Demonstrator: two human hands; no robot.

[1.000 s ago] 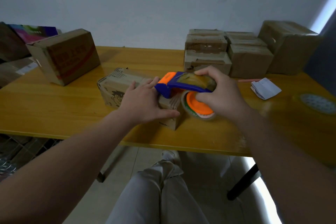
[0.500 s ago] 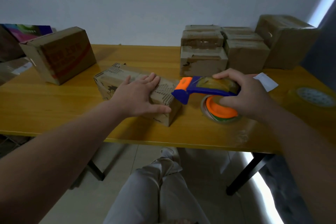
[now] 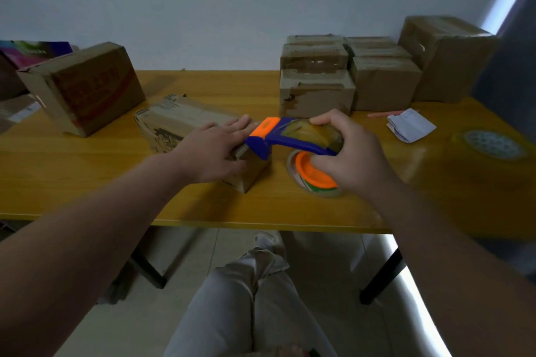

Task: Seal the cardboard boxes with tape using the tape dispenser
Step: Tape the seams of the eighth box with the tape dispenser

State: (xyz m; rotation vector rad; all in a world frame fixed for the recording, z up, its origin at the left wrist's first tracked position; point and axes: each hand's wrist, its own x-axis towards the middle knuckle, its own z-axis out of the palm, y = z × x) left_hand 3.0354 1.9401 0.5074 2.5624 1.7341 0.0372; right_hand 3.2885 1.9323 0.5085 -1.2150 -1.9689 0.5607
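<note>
A long printed cardboard box [image 3: 177,121] lies on the yellow table [image 3: 87,177] in front of me. My left hand [image 3: 214,150] presses flat on the box's right half with straight fingers. My right hand [image 3: 345,153] grips a blue and orange tape dispenser [image 3: 278,139] by its body. The dispenser's orange nose touches the box's right end, just beside my left fingertips. Its orange-cored tape roll [image 3: 313,177] hangs below my right palm, close to the table.
A bigger box with red print [image 3: 87,87] stands at the back left. Several taped boxes [image 3: 316,78] are stacked at the back right, with a large one [image 3: 446,58] behind. Folded white paper [image 3: 412,127] and a spare tape roll [image 3: 493,145] lie at the right.
My right hand pulled the dispenser away to the right of the box, then brought it back left until its nose met the box's right end. My left hand stayed pressed on the box.
</note>
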